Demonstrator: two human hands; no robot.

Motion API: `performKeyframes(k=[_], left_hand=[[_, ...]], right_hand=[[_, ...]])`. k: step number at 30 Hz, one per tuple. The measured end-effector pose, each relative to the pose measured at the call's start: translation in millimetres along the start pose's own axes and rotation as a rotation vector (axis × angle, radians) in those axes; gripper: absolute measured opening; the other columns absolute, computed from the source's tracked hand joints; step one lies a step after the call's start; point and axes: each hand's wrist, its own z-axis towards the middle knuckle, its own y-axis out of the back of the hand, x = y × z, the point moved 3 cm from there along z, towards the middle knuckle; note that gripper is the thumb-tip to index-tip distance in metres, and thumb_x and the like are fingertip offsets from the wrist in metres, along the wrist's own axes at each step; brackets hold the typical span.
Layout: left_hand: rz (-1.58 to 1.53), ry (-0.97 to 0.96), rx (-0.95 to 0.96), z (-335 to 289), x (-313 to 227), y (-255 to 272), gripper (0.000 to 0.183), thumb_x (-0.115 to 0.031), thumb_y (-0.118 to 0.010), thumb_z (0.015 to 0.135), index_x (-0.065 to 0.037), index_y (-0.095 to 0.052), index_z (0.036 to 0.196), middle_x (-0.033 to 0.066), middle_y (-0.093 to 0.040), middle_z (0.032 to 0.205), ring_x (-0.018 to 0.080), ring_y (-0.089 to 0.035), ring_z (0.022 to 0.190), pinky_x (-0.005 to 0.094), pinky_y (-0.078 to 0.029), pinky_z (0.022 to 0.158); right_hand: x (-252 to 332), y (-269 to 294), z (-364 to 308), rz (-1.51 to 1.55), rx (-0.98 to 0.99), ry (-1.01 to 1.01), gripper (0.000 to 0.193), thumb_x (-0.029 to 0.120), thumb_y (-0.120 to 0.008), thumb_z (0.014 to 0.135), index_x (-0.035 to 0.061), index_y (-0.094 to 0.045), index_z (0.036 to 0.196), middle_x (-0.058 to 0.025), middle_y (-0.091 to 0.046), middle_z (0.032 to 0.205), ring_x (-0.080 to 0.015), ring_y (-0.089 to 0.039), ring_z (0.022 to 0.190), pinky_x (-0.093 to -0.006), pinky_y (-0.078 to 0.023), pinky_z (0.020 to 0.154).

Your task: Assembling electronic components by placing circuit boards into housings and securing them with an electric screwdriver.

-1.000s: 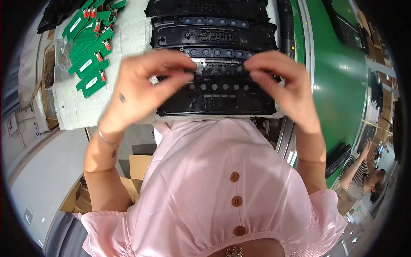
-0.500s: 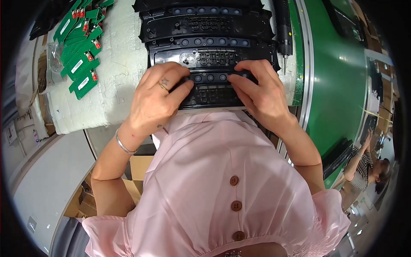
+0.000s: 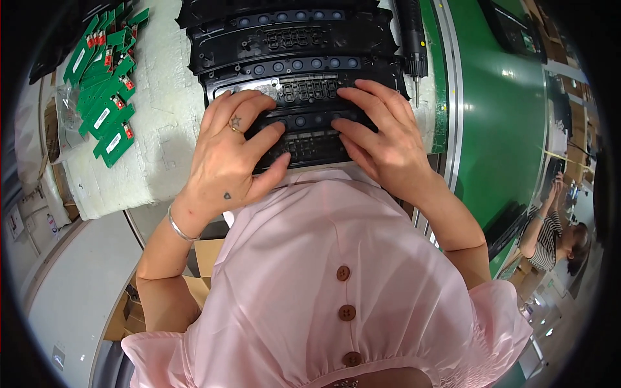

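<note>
While both hands work low over the near edge of the white, rough-topped bench (image 3: 165, 145), I see the nearest glossy black plastic panel (image 3: 309, 152), long and narrow, lying flat between them. Its far strip carries a row of round grey-blue buttons (image 3: 300, 121). The left hand (image 3: 234, 145) is open, fingers bent and spread, tips on the panel's left part, thumb apart from them by its near edge. The right hand (image 3: 387, 139) is open too, bent fingers over the right part, its upper ones reaching toward the next similar black panel (image 3: 310, 89) just beyond. How hard either presses, I can't tell. To handle this well, I'd say, the fingertips should bear evenly at both ends, keeping the strip level and the neighbouring panel undisturbed. The panel's long axis runs crosswise, from left hand to right; its button side faces away from the wearer, its digit-shaped cutouts nearer the thumbs. Beyond the left hand, to its left, lie green circuit boards (image 3: 102, 118); beyond the right, a black powered screwdriver (image 3: 414, 55).
</note>
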Motion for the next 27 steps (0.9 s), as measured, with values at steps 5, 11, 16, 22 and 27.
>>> performKeyframes(k=[5,11,16,22,27], left_hand=[[-0.008,0.074,-0.048,-9.6,-1.9,8.0,0.046,-0.030,-0.073,0.058,-0.008,-0.061,0.096,0.0141,-0.048,0.115,0.0344,-0.041,0.111,0.0487,-0.028,0.097],[0.000,0.202,-0.049,-30.4,13.9,-7.2,0.066,-0.043,-0.073,0.059,-0.007,-0.053,0.112,0.0233,-0.028,0.134,0.0426,-0.027,0.121,0.0481,-0.021,0.101],[-0.176,0.293,-0.351,-21.7,44.5,15.9,0.073,-0.042,-0.060,0.075,-0.001,-0.032,0.129,0.0192,-0.020,0.140,0.0318,-0.019,0.130,0.0399,-0.016,0.105],[-0.830,0.498,-0.622,32.6,111.1,12.7,0.063,-0.044,-0.035,0.091,-0.006,-0.017,0.138,0.0108,-0.017,0.143,0.0225,-0.013,0.133,0.0361,-0.008,0.107],[-0.786,0.514,-0.664,41.5,119.5,8.2,0.062,-0.042,-0.035,0.091,-0.002,-0.018,0.136,0.0144,-0.021,0.141,0.0238,-0.016,0.132,0.0340,-0.010,0.107]], right_hand=[[-18.5,20.6,-4.3,-0.051,-0.123,-0.065,0.030,0.001,-0.063,0.065,0.0016,-0.062,0.095,-0.0154,-0.049,0.116,-0.0328,-0.048,0.106,-0.0390,-0.040,0.088],[-26.9,15.6,-11.7,0.327,-0.205,-0.424,0.035,0.005,-0.048,0.081,-0.0022,-0.049,0.116,-0.0175,-0.042,0.124,-0.0321,-0.042,0.114,-0.0356,-0.031,0.097],[-49.9,20.7,0.5,0.486,-0.297,-0.461,0.037,0.007,-0.045,0.084,-0.0013,-0.045,0.119,-0.0155,-0.040,0.127,-0.0270,-0.039,0.117,-0.0343,-0.029,0.099],[-95.3,6.8,65.5,0.662,-0.423,-0.512,0.044,0.018,-0.042,0.087,-0.0051,-0.039,0.124,-0.0175,-0.038,0.130,-0.0263,-0.035,0.122,-0.0304,-0.025,0.101],[-103.7,5.8,94.9,0.666,-0.343,-0.627,0.050,0.026,-0.045,0.087,-0.0037,-0.039,0.126,-0.0159,-0.042,0.129,-0.0220,-0.037,0.121,-0.0277,-0.026,0.100]])
